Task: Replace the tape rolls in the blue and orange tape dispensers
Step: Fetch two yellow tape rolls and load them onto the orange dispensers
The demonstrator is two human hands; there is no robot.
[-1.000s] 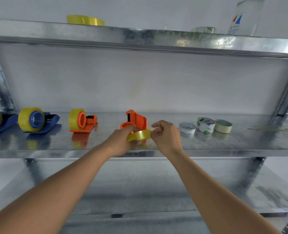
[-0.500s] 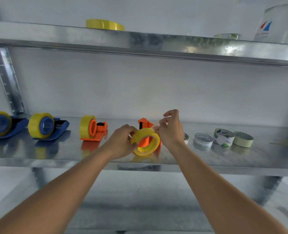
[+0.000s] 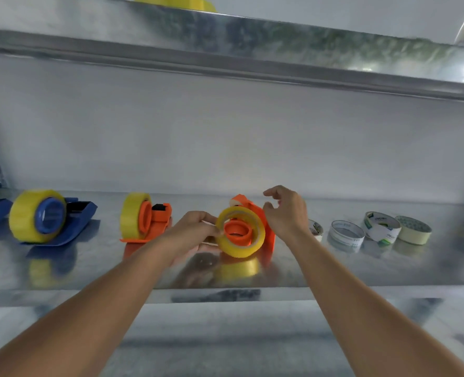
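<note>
Left hand point(image 3: 195, 232) pinches the yellow roll point(image 3: 240, 232) at its 9 o'clock, half over the orange dispenser point(image 3: 255, 227) hub mid-shelf, right hand point(image 3: 286, 213) loose & empty, so imo it could cock sideways w/o support.

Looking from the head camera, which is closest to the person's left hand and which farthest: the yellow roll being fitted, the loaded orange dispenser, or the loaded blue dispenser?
1. Yellow roll: held in the left hand.
2. Loaded orange dispenser: just left of that hand.
3. Loaded blue dispenser: farther left along the shelf.

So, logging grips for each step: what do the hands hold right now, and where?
The left hand pinches the yellow tape roll at its left rim; the right hand holds nothing.
</note>
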